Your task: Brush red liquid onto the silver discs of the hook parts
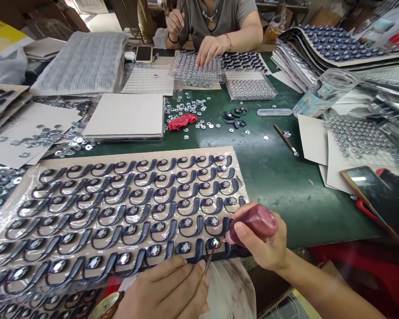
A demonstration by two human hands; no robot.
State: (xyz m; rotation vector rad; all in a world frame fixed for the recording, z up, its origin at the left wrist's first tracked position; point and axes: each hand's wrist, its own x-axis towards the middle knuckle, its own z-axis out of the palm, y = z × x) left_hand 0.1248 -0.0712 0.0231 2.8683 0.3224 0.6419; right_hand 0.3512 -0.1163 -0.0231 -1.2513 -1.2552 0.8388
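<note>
My right hand (269, 246) is wrapped round a dark red squeeze bottle (257, 221), tilted with its nozzle down to the left. The nozzle is beside a round metal-centred piece near the front right corner of a sheet. My left hand (168, 288) pinches a thin pointed stick (210, 259), its tip at that same piece. Beneath both hands lies the film-covered cardboard sheet (118, 235), bearing rows of dark curved straps with shiny round centres. More sheets of the same kind show under its front edge.
Across the green table (269, 155), a co-worker's hand (209, 49) touches a clear tray of small parts. Loose metal discs (189, 106) and a red cloth band (182, 121) lie between us. To the right are a wooden-handled tool (286, 139), a plastic jar (326, 93) and a phone (372, 190).
</note>
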